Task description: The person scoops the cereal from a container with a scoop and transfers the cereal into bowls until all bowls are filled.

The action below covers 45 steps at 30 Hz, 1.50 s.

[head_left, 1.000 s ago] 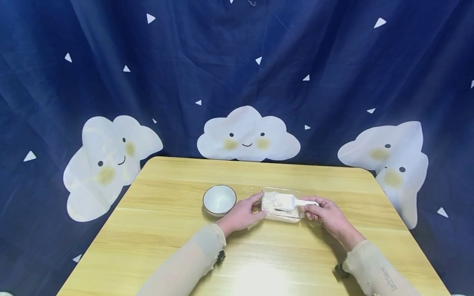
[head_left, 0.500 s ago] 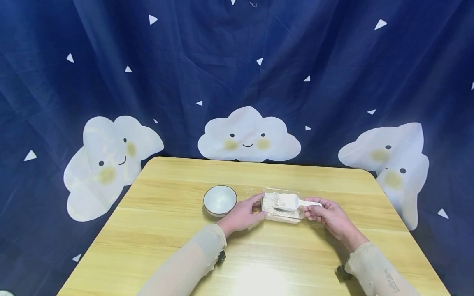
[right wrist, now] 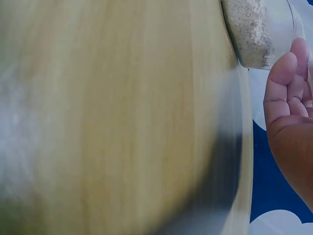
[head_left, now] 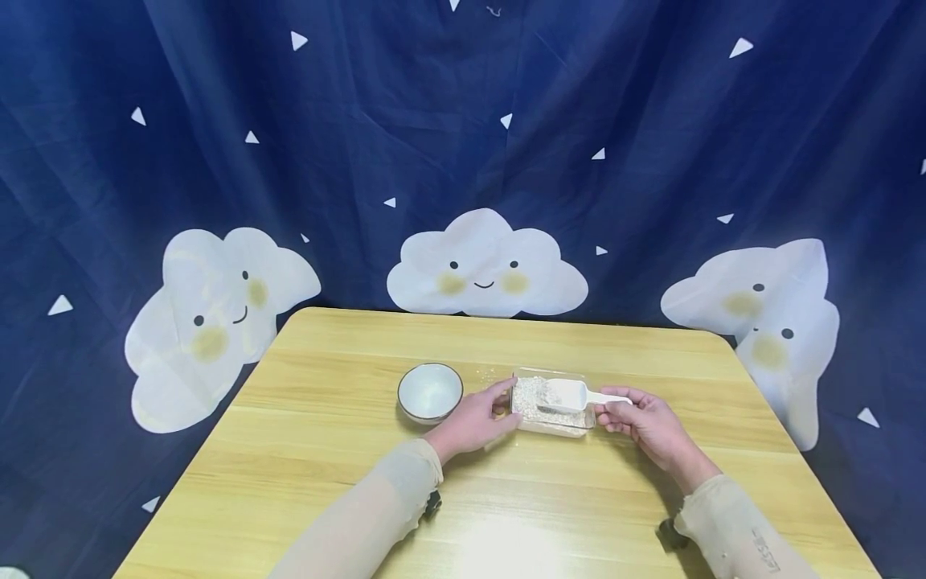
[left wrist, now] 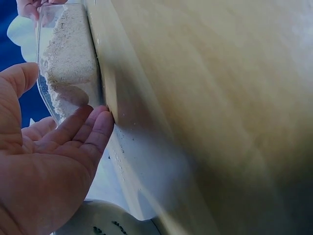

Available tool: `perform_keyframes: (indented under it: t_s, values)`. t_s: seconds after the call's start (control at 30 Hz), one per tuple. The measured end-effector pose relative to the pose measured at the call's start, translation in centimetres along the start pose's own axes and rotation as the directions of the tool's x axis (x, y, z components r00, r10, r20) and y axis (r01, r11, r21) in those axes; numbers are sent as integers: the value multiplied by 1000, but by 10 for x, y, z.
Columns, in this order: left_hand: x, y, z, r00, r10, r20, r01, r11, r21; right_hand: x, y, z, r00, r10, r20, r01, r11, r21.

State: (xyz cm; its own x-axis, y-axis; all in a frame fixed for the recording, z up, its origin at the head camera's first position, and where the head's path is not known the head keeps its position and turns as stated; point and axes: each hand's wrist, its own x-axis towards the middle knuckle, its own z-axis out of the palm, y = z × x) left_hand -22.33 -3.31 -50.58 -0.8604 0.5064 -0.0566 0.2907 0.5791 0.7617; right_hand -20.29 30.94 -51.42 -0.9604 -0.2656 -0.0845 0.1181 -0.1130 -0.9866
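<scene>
With my right hand point(head_left: 649, 422) I pinch the handle point(head_left: 609, 398) of the white scoop point(head_left: 566, 395) between thumb and fingers, and I hold it nearly flat, its mouth turned to the left, over the pale flakes point(head_left: 528, 394) in the clear container point(head_left: 553, 431). My left hand point(head_left: 473, 420) has thumb and fingers spread around the left end of this container, holding it near the corners; I suppose this serves to stop it from sliding when the scoop pushes. The bowl point(head_left: 430, 392) stands just beside my left hand, on the side away from the scoop, so I judge it leaves free room for my right arm. A few crumbs point(head_left: 486, 374) lie on the table point(head_left: 579, 515) behind my left fingers. About writing: my right sleeve point(head_left: 734, 523) carries dark letters point(head_left: 764, 550), but they are too blurred for me to read safely. On the scoop, container and bowl I see no label.
</scene>
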Motion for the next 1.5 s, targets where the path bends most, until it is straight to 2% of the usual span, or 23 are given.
perform_keyframes:
  t_s: [0.3,0.47,0.73,1.23,1.5]
  values:
    - [-1,1,-1,1000,1,2,-1,1000,-13,1,4,-2,999,-2,33,0,998,70]
    - [0,-1,0,1000,1,5,-1,1000,-18,2,5,-5,999,9,53,-16,990,141]
    - [-1,-1,0,1000,6,2,-6,1000,-6,2,5,-10,992,-59,112,17,938,347]
    - [-1,0,0,1000,11,-2,-11,1000,-14,1,3,-9,989,-58,134,5,930,368]
    - [-2,3,0,1000,0,-1,0,1000,-9,1,1,-10,991,-46,122,0,936,351]
